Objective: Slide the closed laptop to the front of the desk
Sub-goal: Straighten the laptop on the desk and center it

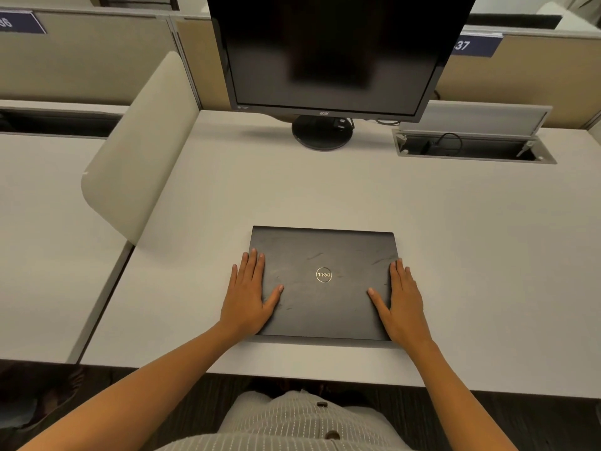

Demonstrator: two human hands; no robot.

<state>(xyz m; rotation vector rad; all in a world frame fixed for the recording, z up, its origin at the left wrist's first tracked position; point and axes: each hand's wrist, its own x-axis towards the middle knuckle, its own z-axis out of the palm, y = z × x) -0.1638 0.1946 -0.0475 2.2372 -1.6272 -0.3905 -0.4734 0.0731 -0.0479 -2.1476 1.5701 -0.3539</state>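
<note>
A closed black laptop (323, 255) with a round silver logo lies flat on the pale desk (471, 255), a short way back from the desk's front edge. My left hand (248, 294) lies flat over the laptop's left edge, fingers stretched forward, thumb spread onto the lid. My right hand (405, 297) lies the same way over the right edge. Both palms press down on the lid and partly on the desk beside it. Neither hand curls around anything.
A dark monitor (328, 53) on a round stand (322, 133) stands at the back of the desk. An open cable hatch (474, 148) sits at the back right. A rounded beige divider panel (136, 157) rises at the left. Bare desk lies between laptop and monitor.
</note>
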